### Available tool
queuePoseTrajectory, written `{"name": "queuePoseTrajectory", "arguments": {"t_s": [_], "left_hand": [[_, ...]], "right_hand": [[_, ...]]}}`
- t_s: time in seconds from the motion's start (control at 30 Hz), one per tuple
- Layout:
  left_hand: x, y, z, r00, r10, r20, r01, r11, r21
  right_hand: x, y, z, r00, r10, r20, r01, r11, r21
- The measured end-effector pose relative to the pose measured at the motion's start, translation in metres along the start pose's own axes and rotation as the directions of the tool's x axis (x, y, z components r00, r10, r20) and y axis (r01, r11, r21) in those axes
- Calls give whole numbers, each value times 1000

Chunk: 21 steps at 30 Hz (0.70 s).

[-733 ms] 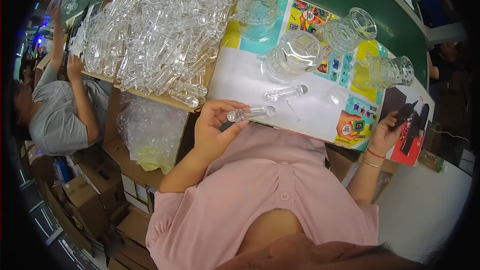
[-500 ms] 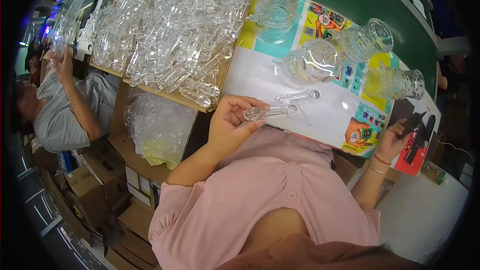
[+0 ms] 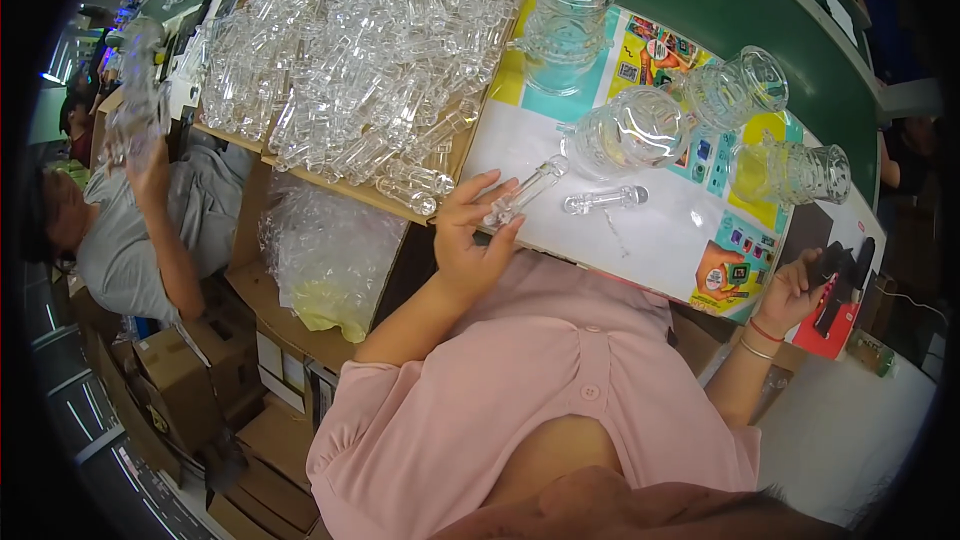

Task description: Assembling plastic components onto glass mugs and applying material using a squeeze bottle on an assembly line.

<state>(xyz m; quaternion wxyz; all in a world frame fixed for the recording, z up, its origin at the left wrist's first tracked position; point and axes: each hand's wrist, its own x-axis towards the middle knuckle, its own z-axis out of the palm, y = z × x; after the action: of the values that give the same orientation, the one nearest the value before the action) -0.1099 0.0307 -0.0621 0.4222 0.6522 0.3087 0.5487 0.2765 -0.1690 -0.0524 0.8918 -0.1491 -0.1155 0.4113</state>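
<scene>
My left hand pinches the lower end of a clear plastic tube-shaped piece between thumb and fingers. That piece slants up and to the right over the white part of a printed board. Beside it on the board lies a second clear tube-shaped piece. Over at the board's right end, my right hand has its fingers curled at a black object. Its kind, and how firmly I grip it, are hard to make out.
A shallow cardboard box heaped with clear pieces is at the left. Several clear ridged vessels stand or lie on the board. A plastic bag hangs below the box. Another person works at far left, holding clear things.
The piece in my left hand has turned from nearly level to a steep slant, its far end rising. My right hand stays in place. The other person's raised hand has shifted.
</scene>
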Motion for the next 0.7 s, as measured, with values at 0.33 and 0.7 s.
{"name": "queuePoseTrajectory", "arguments": {"t_s": [0.33, 0.7], "left_hand": [[9, -8, 2, 986, 11, 169, -114, 780, 616], [122, 25, -163, 921, 364, -140, -21, 405, 914]], "right_hand": [[-25, 30, 82, 996, -15, 90, 18, 999, -32], [-33, 36, 80, 995, 11, 98, 17, 960, -278]]}}
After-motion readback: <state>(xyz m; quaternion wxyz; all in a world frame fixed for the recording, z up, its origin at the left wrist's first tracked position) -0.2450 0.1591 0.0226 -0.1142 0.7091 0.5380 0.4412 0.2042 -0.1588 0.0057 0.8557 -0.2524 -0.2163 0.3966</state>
